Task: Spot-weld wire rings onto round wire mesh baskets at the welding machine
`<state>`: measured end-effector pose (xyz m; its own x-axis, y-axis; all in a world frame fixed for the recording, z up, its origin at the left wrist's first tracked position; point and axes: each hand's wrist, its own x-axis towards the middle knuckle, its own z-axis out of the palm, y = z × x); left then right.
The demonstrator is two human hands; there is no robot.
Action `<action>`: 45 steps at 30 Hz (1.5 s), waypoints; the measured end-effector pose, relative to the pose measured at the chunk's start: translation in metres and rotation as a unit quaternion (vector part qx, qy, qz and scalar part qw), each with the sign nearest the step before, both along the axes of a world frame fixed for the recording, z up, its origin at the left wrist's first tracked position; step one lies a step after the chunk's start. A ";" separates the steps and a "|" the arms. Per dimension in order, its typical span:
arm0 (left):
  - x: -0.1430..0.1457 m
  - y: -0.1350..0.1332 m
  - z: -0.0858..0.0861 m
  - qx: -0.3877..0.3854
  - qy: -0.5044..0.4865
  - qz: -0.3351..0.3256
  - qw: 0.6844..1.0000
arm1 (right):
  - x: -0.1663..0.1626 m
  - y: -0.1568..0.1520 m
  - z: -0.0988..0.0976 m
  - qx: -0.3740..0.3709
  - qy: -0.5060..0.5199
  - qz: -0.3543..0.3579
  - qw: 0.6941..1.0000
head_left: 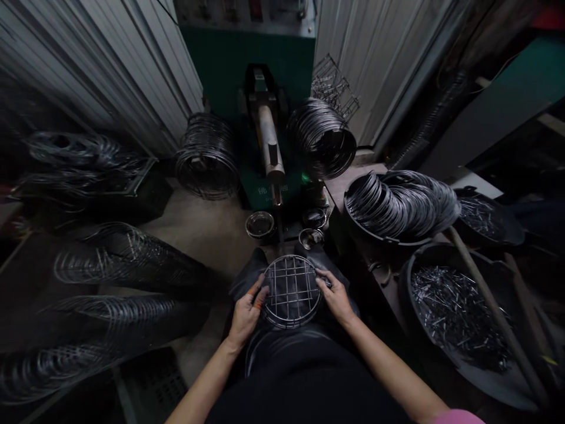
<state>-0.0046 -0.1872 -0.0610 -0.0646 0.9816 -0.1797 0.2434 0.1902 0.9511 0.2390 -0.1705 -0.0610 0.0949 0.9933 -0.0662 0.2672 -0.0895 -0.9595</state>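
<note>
Wire grid disc held between two hands over the lap.

Left hand grips the disc's left rim, fingers curled on it; right hand pinches the right rim, so the round grid lies flat between both grips, just before a green machine. Three small bowls sit on the floor ahead. Black tubs to the right hold wire rings and short wire pieces; coils of wire lean against corrugated metal walls.
</note>
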 end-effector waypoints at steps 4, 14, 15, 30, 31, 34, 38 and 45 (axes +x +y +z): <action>-0.009 -0.010 0.003 -0.037 0.016 -0.103 0.994 | -0.004 -0.004 0.003 -0.012 0.024 -0.011 1.000; 0.006 -0.023 0.006 -0.014 -0.036 -0.047 0.998 | -0.008 0.007 0.013 0.015 0.040 0.000 0.999; 0.007 -0.025 0.006 -0.010 -0.039 -0.045 0.998 | -0.008 0.007 0.013 0.024 0.033 0.002 0.999; 0.010 -0.013 -0.001 -0.099 -0.127 0.071 0.984 | -0.008 0.011 -0.001 -0.030 -0.018 -0.044 0.998; 0.010 -0.011 -0.002 -0.103 -0.123 0.070 0.985 | -0.008 0.011 -0.001 -0.028 -0.017 -0.042 0.999; 0.011 -0.009 -0.005 -0.102 -0.114 0.074 0.985 | -0.009 0.009 -0.001 -0.026 -0.015 -0.033 0.999; 0.012 -0.009 -0.007 -0.101 -0.112 0.076 0.986 | -0.009 0.006 0.000 -0.024 -0.015 -0.022 0.999; 0.010 0.001 -0.002 -0.217 -0.255 0.073 0.940 | -0.010 0.005 -0.007 -0.035 -0.017 -0.032 0.999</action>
